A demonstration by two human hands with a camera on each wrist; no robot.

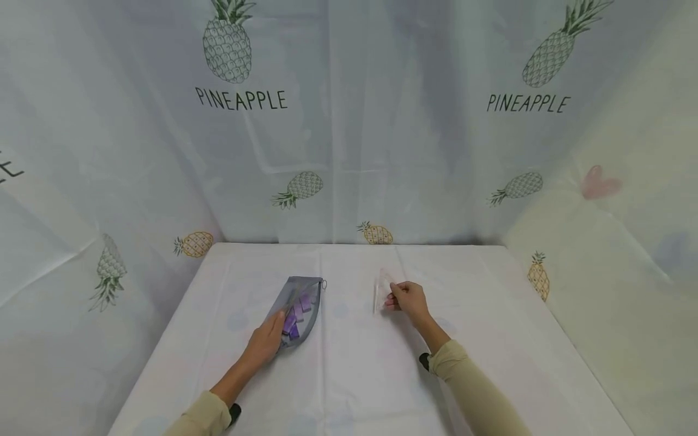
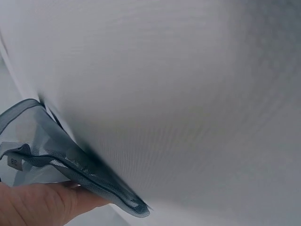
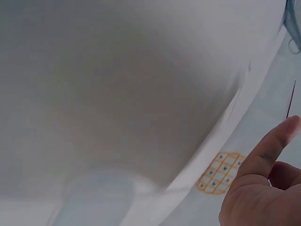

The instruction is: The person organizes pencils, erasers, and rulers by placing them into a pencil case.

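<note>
A grey mesh zip pouch (image 1: 299, 306) with purple pieces inside lies on the white tablecloth (image 1: 354, 363) left of centre. My left hand (image 1: 266, 340) rests on its near end with fingers laid flat; the left wrist view shows the pouch's mesh edge (image 2: 61, 155) over my fingers (image 2: 42, 205). My right hand (image 1: 408, 300) pinches a small clear plastic piece (image 1: 380, 289), standing on edge right of centre. In the right wrist view only my fingers (image 3: 263, 183) show, and the clear piece is barely visible there.
The table is covered by a white cloth and enclosed at the back and both sides by hanging sheets printed with pineapples (image 1: 228, 42). The table's back edge (image 1: 354, 244) meets the rear sheet. The zip pull ring (image 1: 324, 283) lies at the pouch's far corner.
</note>
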